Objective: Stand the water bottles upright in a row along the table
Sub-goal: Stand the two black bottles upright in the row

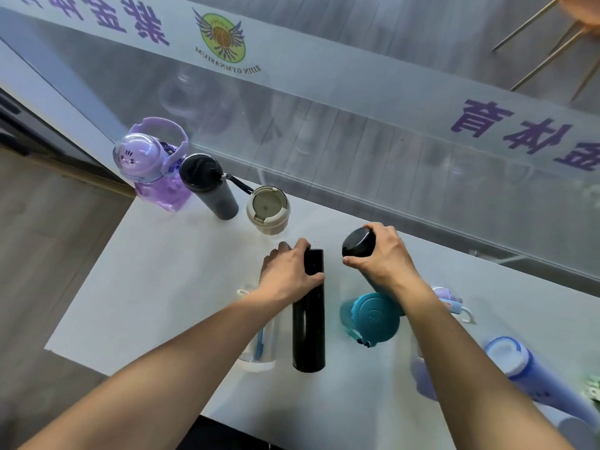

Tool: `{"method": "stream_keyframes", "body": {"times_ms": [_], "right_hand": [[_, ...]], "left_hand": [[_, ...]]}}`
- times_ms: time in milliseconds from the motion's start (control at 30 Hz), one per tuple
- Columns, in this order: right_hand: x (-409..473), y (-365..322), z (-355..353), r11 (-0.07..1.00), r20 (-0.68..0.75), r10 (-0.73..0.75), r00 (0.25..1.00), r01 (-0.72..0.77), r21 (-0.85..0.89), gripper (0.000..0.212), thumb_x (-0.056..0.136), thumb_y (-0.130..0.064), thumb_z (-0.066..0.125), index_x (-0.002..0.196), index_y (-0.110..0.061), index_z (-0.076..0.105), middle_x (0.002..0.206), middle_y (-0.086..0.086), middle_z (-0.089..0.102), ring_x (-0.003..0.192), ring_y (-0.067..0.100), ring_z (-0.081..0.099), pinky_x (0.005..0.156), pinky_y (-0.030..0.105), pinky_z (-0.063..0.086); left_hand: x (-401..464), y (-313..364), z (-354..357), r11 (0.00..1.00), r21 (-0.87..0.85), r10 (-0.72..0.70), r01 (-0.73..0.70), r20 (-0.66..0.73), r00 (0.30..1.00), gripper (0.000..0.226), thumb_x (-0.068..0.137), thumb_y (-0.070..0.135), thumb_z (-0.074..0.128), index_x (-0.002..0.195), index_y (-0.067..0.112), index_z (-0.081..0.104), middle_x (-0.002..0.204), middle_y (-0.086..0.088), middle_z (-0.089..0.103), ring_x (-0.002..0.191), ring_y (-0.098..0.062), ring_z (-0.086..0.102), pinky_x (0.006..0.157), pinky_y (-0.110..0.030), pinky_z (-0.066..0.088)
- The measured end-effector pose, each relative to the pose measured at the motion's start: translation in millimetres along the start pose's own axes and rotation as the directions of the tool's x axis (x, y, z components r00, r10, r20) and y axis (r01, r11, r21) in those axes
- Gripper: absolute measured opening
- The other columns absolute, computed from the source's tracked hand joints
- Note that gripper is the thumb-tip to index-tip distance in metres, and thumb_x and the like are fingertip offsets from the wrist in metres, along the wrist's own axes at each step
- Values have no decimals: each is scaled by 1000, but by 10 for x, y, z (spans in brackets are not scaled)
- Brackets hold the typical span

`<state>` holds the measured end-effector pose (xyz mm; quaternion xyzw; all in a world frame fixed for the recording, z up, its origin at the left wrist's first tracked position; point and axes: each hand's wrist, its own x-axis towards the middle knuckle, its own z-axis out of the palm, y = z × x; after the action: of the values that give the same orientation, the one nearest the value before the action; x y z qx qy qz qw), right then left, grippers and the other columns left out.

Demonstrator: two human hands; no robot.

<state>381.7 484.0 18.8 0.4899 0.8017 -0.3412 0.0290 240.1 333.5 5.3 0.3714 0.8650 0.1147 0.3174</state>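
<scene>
On the white tabletop (pixel 168 287), the left hand (pixel 289 271) closes its grip around the top of a tall matte black cylindrical bottle (pixel 309 323) lying flat. Just right, the right hand (pixel 381 258) clasps a dark round-capped bottle (pixel 358 243), tilted. Three bottles stand far left.

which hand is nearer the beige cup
Left. The left hand, gripping the black bottle, sits just below the beige cup. The right hand, holding a dark bottle, is farther off to the cup's right.
</scene>
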Motion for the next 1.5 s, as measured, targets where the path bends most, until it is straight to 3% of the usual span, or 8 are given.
{"method": "stream_keyframes", "body": {"times_ms": [100,233,367,467,600,733,867,1500], "right_hand": [[-108,-20,-28,996,-84,-21,996,28,85,80,63,-44,89,132,-30,51,123,1,53,115,25,54,102,45,47],[-187,-73,-95,980,-196,-13,980,51,190,77,60,-43,91,127,-35,53,119,-3,57,114,21,55,101,42,49],[-263,-184,-167,948,-238,-2,971,77,307,75,60,-39,93,125,-40,55,120,-8,64,113,17,57,101,33,48],[-324,-282,-161,912,-228,-22,973,113,393,76,65,-28,94,130,-31,55,123,-7,63,112,15,58,95,24,45],[-349,-408,-72,898,-212,-41,976,129,420,76,66,-21,93,131,-26,55,125,-1,62,113,19,60,97,27,49],[-338,-512,53,913,-214,-78,974,156,377,76,66,-24,93,130,-30,53,128,-1,61,116,16,57,100,27,48],[-319,-581,105,924,-228,-89,970,166,344,75,66,-28,92,129,-32,52,125,-1,61,112,15,57,98,29,49],[-359,-609,257,927,-287,-69,955,168,336,74,72,-25,89,134,-31,49,126,2,57,109,14,53,97,26,45]], "left_hand": [[-252,-8,-85,986,-146,75,-79,-29,997,66,74,54,67,131,37,39,116,-3,49,106,-26,56,94,-42,50],[-572,-49,-160,958,-209,188,-197,-64,980,66,75,48,73,130,43,38,117,5,44,104,-19,56,88,-31,48],[-883,-139,-219,920,-206,318,-334,-106,942,78,68,44,76,134,46,35,119,11,42,103,-16,56,88,-33,50],[-1056,-206,-266,882,-197,415,-428,-104,904,87,68,40,77,142,45,31,122,13,40,108,-9,53,90,-30,50],[-1210,-255,-332,852,-130,497,-508,-109,861,86,69,42,74,145,38,32,128,13,39,108,-7,51,89,-22,45],[-1295,-292,-344,823,-136,543,-552,-100,834,80,71,40,73,142,34,36,131,10,38,113,-8,47,94,-23,44],[-1357,-303,-340,805,-117,573,-582,-102,813,76,74,39,73,140,32,36,133,7,38,112,-12,49,91,-25,49],[-1472,-421,-261,780,-90,611,-620,-108,784,73,77,37,73,140,33,37,132,4,38,111,-13,49,90,-27,49]]}}
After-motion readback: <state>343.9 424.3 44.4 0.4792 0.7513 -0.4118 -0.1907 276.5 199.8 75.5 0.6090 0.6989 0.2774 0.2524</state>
